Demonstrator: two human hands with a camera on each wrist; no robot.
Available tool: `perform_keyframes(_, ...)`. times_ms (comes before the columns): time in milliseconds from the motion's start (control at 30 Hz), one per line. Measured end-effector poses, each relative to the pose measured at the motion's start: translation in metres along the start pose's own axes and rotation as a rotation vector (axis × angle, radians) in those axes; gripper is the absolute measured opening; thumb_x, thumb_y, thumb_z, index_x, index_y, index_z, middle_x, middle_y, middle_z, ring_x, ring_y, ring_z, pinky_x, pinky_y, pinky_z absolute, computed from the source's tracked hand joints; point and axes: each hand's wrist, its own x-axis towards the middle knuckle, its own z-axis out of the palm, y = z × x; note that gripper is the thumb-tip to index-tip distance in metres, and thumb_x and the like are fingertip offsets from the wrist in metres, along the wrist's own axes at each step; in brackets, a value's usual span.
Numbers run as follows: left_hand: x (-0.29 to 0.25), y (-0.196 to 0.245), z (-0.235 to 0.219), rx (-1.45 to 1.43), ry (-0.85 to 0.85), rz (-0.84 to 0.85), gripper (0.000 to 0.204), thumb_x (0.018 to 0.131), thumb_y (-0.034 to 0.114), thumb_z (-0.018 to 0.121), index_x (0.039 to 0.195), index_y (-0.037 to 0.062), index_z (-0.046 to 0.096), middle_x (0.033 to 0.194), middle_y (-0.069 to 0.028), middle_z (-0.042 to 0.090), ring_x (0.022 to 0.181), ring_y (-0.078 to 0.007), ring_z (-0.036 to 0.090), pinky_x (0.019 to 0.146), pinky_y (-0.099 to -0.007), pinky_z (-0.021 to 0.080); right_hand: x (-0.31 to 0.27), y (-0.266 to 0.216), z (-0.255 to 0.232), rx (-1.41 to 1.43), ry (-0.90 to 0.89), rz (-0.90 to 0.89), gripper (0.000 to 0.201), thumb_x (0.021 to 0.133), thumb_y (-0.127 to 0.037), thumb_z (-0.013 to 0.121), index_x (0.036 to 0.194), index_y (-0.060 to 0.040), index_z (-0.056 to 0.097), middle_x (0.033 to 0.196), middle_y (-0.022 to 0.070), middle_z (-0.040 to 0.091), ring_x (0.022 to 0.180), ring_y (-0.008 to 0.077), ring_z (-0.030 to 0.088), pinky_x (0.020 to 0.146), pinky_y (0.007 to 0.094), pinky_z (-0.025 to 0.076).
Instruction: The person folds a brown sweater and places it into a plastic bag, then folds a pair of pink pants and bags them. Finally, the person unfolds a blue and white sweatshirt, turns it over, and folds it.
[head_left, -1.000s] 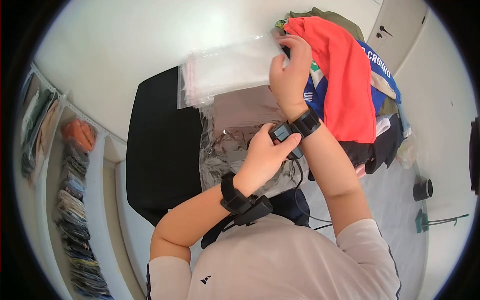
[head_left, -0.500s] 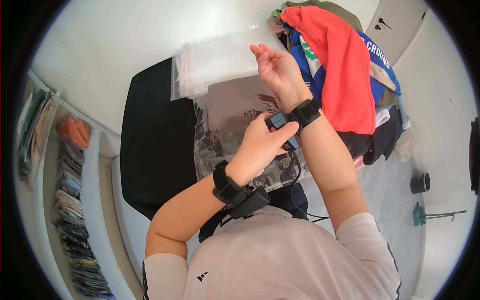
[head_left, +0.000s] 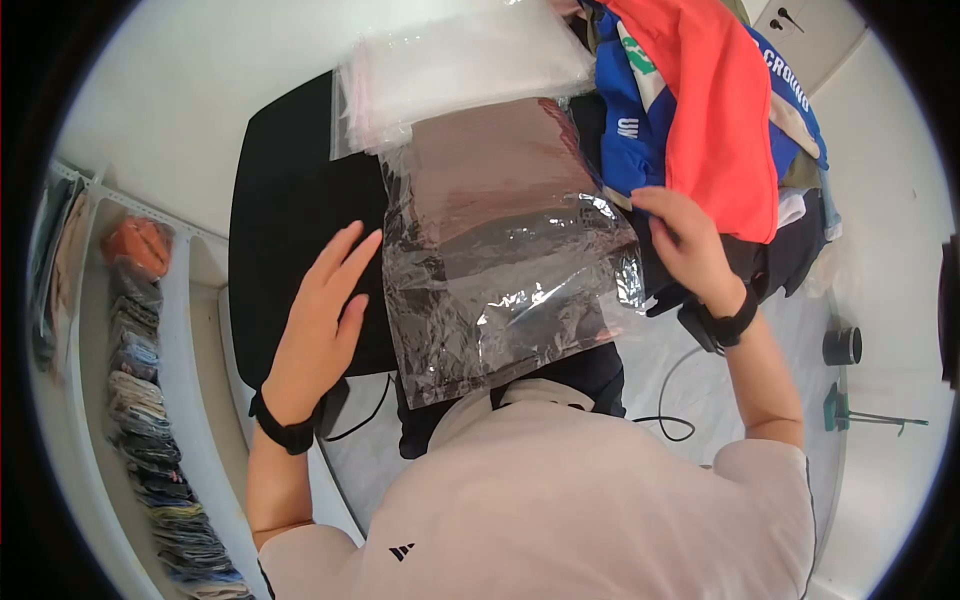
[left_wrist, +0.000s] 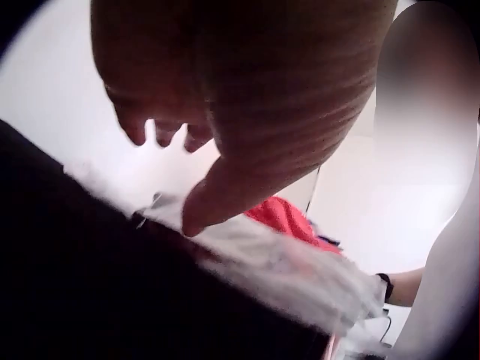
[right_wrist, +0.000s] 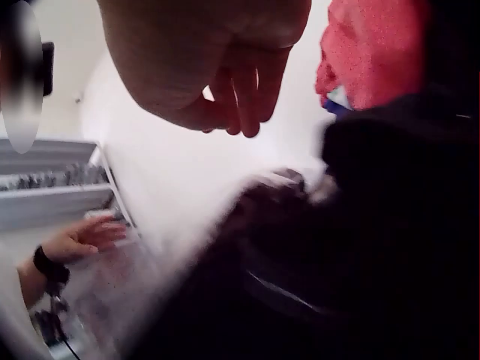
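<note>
A folded dark brown garment sealed inside a clear plastic bag (head_left: 500,260) lies flat in front of the person, across a black surface (head_left: 300,230), with its near edge hanging over toward the person's lap. The garment looks fully inside the bag, so the bagging of this piece seems done; whether the bag's mouth is closed cannot be told from these views.

The left hand (head_left: 322,315) lies flat on the black surface just beside the bag's left edge, fingers straight and slightly spread, holding nothing. The right hand (head_left: 690,245) is at the bag's right edge, over the dark clothes at the foot of a pile of garments (head_left: 720,120); its fingers look relaxed, and I cannot tell for certain whether they touch the cloth or only hover.

A stack of unused clear bags (head_left: 460,65) lies just beyond the packed one, partly overlapping its far end. The pile, topped by an orange-red shirt (head_left: 715,110) over a blue one (head_left: 625,130), is still unpacked, so most of the work seems left. To the left, shelves (head_left: 130,400) hold rows of folded, packed items.
</note>
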Motion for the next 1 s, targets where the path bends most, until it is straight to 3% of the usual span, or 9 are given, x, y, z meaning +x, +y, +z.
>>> perform_keyframes(100,-0.009,-0.029,0.025,0.157,-0.065,0.076,0.069,0.072,-0.005,0.064,0.136,0.0127,0.045,0.147,-0.0163,0.03,0.135,-0.035,0.03,0.107,-0.041,0.031,-0.035,0.017,0.006,-0.318,-0.178,-0.139,0.059,0.069,0.005,0.066,0.125,-0.0051,0.051,0.135,0.0153,0.045,0.118,0.0325,0.048,0.097,0.0399,0.041)
perform_keyframes(267,0.002,-0.038,0.057,0.207,-0.051,0.267,0.072,0.068,0.01,0.074,0.135,0.0144,0.046,0.147,-0.0137,0.031,0.136,-0.0351,0.028,0.108,-0.044,0.03,-0.033,0.027,0.033,-0.273,-0.047,-0.14,0.064,0.066,-0.001,0.073,0.126,-0.0068,0.051,0.135,0.0153,0.046,0.121,0.0329,0.047,0.097,0.0413,0.04)
perform_keyframes(333,0.008,-0.036,0.063,0.234,-0.034,0.297,0.067,0.071,0.013,0.073,0.133,0.0135,0.047,0.145,-0.0108,0.036,0.135,-0.0326,0.031,0.108,-0.0437,0.03,-0.023,0.027,0.039,-0.263,-0.084,-0.253,0.06,0.069,-0.003,0.072,0.126,-0.0088,0.053,0.137,0.0139,0.045,0.124,0.0323,0.046,0.098,0.0415,0.04)
perform_keyframes(500,0.004,-0.046,0.061,0.161,-0.219,0.316,0.043,0.086,0.015,0.059,0.128,0.0076,0.052,0.137,-0.0081,0.047,0.131,-0.0241,0.039,0.108,-0.0433,0.031,-0.019,0.03,0.036,-0.29,-0.314,-0.213,0.031,0.082,-0.013,0.062,0.114,-0.012,0.064,0.123,-0.0001,0.06,0.123,0.0228,0.048,0.105,0.0414,0.032)
perform_keyframes(667,-0.006,-0.048,0.05,-0.201,-0.333,0.141,0.031,0.091,0.012,0.05,0.12,0.0029,0.058,0.123,-0.0117,0.058,0.12,-0.0258,0.051,0.108,-0.0425,0.032,-0.021,0.022,0.023,-0.085,-0.386,-0.109,0.019,0.087,-0.014,0.06,0.104,-0.0088,0.068,0.109,0.0023,0.067,0.12,0.024,0.051,0.105,0.0422,0.03)
perform_keyframes(733,-0.012,-0.051,0.048,-0.38,-0.316,0.02,0.026,0.09,0.01,0.052,0.112,0.0012,0.063,0.113,-0.0136,0.063,0.109,-0.0277,0.058,0.105,-0.0414,0.036,-0.019,0.012,0.018,0.067,-0.4,0.024,0.016,0.087,-0.013,0.059,0.097,-0.0067,0.07,0.101,0.0051,0.069,0.116,0.026,0.053,0.104,0.0414,0.032)
perform_keyframes(867,-0.009,-0.044,0.043,-0.446,-0.218,-0.057,0.023,0.088,0.01,0.054,0.107,0.0,0.065,0.107,-0.0143,0.066,0.102,-0.0285,0.062,0.101,-0.0407,0.04,-0.023,0.01,0.023,0.175,-0.311,0.065,0.017,0.087,-0.008,0.056,0.095,0.0001,0.068,0.097,0.0101,0.069,0.114,0.0295,0.053,0.101,0.0441,0.034)
perform_keyframes(933,-0.01,-0.043,0.052,-0.326,-0.054,0.142,0.023,0.087,0.009,0.056,0.105,-0.0006,0.066,0.102,-0.0137,0.067,0.098,-0.0282,0.063,0.099,-0.0392,0.042,-0.027,0.017,0.032,0.405,-0.162,0.169,0.018,0.088,-0.009,0.055,0.091,-0.0023,0.071,0.095,0.0085,0.069,0.109,0.0279,0.056,0.099,0.0395,0.038)
perform_keyframes(1000,-0.011,-0.049,0.063,-0.304,-0.01,0.205,0.021,0.087,0.01,0.058,0.101,-0.0011,0.067,0.097,-0.0128,0.069,0.096,-0.0279,0.064,0.097,-0.0384,0.043,-0.026,0.018,0.037,0.35,-0.128,0.047,0.02,0.089,-0.01,0.053,0.088,-0.0002,0.07,0.09,0.0098,0.069,0.105,0.0279,0.057,0.095,0.0373,0.04)
